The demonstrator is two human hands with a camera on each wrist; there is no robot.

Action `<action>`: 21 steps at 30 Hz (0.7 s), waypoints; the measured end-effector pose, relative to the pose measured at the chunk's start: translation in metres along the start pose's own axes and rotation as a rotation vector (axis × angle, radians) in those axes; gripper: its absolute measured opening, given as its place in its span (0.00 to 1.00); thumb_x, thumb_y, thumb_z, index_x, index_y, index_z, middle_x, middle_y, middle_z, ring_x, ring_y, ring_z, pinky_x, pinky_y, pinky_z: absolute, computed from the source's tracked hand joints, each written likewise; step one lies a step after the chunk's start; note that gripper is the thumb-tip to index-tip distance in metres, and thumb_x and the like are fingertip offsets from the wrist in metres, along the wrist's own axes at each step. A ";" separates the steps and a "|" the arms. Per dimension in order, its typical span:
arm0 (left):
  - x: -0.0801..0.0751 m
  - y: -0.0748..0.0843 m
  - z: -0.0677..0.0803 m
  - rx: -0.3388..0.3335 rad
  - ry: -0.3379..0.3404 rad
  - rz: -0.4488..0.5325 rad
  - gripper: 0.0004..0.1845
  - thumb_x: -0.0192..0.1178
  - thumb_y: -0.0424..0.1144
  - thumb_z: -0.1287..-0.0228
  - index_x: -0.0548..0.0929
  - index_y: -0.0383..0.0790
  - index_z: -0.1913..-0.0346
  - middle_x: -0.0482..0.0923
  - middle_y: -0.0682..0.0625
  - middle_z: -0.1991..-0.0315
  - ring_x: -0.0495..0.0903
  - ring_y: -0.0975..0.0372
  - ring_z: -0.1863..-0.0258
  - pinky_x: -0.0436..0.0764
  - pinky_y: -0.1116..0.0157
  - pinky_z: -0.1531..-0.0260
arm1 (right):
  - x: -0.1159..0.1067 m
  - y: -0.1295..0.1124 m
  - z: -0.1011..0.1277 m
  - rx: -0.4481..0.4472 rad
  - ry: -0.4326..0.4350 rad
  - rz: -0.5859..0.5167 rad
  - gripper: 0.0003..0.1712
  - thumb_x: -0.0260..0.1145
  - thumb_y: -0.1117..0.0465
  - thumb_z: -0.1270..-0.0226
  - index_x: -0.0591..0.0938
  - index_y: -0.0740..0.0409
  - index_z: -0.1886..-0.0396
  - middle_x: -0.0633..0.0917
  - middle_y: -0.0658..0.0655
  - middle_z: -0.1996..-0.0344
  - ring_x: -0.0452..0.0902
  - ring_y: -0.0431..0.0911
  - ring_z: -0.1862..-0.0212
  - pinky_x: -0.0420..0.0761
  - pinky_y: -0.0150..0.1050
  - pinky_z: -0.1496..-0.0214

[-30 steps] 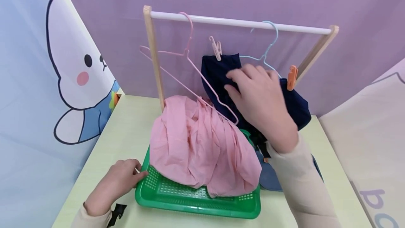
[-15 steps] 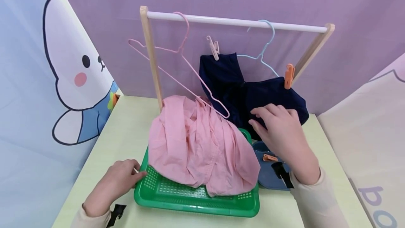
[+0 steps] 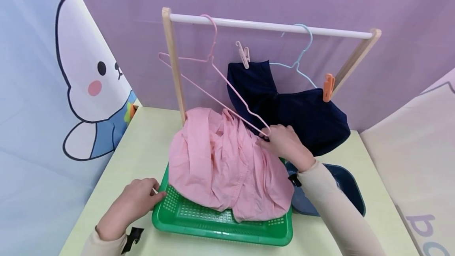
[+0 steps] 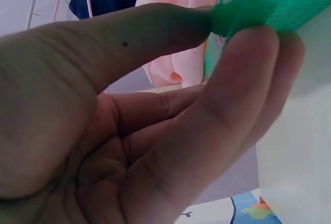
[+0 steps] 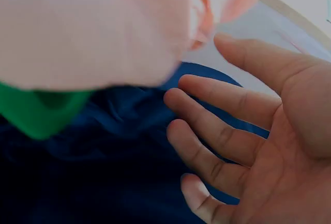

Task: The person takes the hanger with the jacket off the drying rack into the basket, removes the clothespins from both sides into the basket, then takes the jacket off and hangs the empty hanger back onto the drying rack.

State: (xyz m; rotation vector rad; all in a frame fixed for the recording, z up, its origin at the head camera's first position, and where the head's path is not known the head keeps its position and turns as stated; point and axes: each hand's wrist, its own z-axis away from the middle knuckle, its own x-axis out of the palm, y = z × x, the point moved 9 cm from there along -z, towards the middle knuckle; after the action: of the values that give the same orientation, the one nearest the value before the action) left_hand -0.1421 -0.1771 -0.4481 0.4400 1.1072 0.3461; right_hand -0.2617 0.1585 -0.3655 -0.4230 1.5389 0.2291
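Left hand [image 3: 129, 204] pinches the near-left corner of the green basket [image 3: 220, 224], thumb on the rim and fingers under it; the left wrist view confirms the grip. The basket sits at the table's [image 3: 142, 145] near edge, centre.

Right hand [image 3: 284, 143] is over the far-right corner of the basket, fingertips at the lower tip of the pink hanger [image 3: 213, 86] and touching the top edge of the pink shirt [image 3: 224, 165]. In the right wrist view the fingers are spread and only slightly bent, palm empty, so nothing is gripped yet as far as I can see.

The shirt lies crumpled in the basket, draped over its far and right rims, not on any hanger. The pink hanger hangs tilted from the white rail [image 3: 270, 25] near the left post [image 3: 174, 62], and it is bare.

Navy garment [image 3: 302, 113] is already up: it hangs on the blue hanger [image 3: 298, 58] toward the right end of the rail, pinned by a white clip [image 3: 243, 54] and an orange clip [image 3: 328, 86].

Blue tub [image 3: 348, 189] stands on the table just right of the basket, partly behind the right sleeve.

My read: one garment hung, one to go. The shirt has yet to be lifted out, threaded onto the pink hanger and clipped.
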 end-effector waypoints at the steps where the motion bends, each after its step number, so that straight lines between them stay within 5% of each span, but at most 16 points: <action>1: 0.000 0.000 0.000 0.000 -0.002 0.000 0.10 0.66 0.40 0.34 0.82 0.36 0.65 0.82 0.50 0.73 0.77 0.61 0.77 0.78 0.61 0.76 | 0.004 -0.001 -0.005 -0.002 -0.018 0.000 0.10 0.70 0.50 0.34 0.84 0.47 0.72 0.81 0.48 0.75 0.79 0.50 0.67 0.74 0.53 0.60; 10: 0.000 0.002 -0.001 0.007 -0.001 -0.016 0.09 0.66 0.39 0.35 0.82 0.35 0.66 0.81 0.50 0.73 0.77 0.61 0.76 0.78 0.61 0.76 | 0.028 -0.009 -0.031 -0.038 -0.097 0.017 0.20 0.70 0.47 0.38 0.76 0.48 0.84 0.78 0.48 0.80 0.80 0.52 0.66 0.74 0.56 0.58; 15: -0.002 0.003 0.000 0.023 0.009 -0.031 0.09 0.67 0.39 0.36 0.82 0.35 0.67 0.81 0.49 0.73 0.78 0.60 0.75 0.78 0.61 0.76 | 0.029 -0.015 -0.032 -0.072 -0.040 0.001 0.15 0.69 0.58 0.40 0.75 0.49 0.83 0.81 0.51 0.78 0.81 0.53 0.66 0.73 0.55 0.60; 21: -0.004 0.005 -0.001 0.038 0.017 -0.048 0.09 0.66 0.39 0.36 0.82 0.35 0.67 0.81 0.49 0.72 0.78 0.59 0.74 0.78 0.61 0.76 | 0.008 -0.020 -0.018 -0.133 0.133 -0.005 0.13 0.70 0.60 0.40 0.76 0.49 0.81 0.83 0.52 0.78 0.80 0.56 0.66 0.75 0.55 0.64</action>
State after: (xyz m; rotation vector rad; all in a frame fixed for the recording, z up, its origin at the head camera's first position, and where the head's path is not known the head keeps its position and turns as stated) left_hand -0.1449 -0.1743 -0.4427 0.4436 1.1406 0.2875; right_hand -0.2699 0.1319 -0.3710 -0.5558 1.6586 0.3058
